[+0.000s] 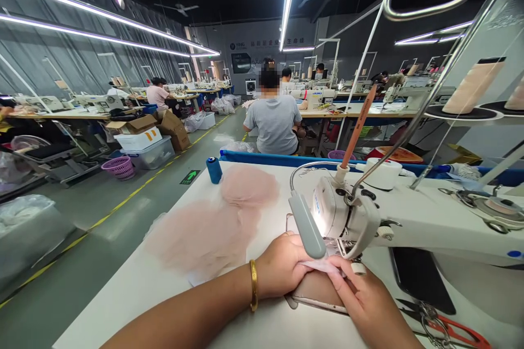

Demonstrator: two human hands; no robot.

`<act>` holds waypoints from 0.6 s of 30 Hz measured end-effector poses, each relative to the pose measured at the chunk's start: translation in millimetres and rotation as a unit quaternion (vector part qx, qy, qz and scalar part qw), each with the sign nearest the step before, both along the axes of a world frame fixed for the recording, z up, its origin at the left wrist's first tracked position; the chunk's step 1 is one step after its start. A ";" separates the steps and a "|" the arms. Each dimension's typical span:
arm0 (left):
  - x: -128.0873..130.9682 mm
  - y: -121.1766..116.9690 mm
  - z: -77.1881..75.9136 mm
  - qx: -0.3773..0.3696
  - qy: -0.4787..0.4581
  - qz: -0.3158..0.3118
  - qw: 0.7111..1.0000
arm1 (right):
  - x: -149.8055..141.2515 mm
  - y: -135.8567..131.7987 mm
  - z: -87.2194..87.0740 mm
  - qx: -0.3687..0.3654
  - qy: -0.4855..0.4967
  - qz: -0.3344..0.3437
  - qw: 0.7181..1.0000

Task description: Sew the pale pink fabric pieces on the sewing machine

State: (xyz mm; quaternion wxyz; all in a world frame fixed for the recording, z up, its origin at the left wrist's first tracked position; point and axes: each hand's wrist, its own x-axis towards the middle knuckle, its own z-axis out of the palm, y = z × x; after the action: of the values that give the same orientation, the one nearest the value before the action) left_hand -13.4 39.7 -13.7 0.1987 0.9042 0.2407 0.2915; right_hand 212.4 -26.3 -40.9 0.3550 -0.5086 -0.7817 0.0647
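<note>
Left hand and right hand each pinch the thin pale fabric piece between thumb and fingers. The fabric lies in front of the needle area of the industrial sewing machine, beneath the gray work lamp. Step in hand, as judged: aligning the edge for stitching. The next move calls for even tension, with fingertips clear of the needle. Sheer pink fabric pieces lie left; the blue thread spool stands beyond.
</note>
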 end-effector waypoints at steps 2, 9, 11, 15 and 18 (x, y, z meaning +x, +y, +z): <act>1.1 1.7 2.3 -0.018 -0.011 -0.001 1.000 | 2.6 0.3 -4.6 -0.023 0.017 -0.005 1.000; -8.3 -16.7 1.2 0.076 0.122 0.002 0.990 | 9.2 -8.0 1.8 0.036 -0.085 0.107 0.990; -12.6 -25.2 -1.5 0.105 0.153 -0.007 0.983 | 10.6 -12.0 5.1 0.078 -0.131 0.137 0.979; -16.5 -31.7 -6.6 0.139 0.152 -0.023 0.978 | 12.7 -14.8 7.9 0.120 -0.190 0.147 0.963; -15.9 -28.8 -7.7 0.147 0.139 -0.019 0.979 | 12.2 -12.4 9.8 0.135 -0.195 0.137 0.962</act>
State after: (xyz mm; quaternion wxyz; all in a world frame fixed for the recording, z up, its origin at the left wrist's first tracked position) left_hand -29.3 10.9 -21.3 0.0338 0.9597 0.2034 0.1911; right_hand 224.6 -38.8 -31.1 0.2490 -0.3463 -0.8996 -0.0939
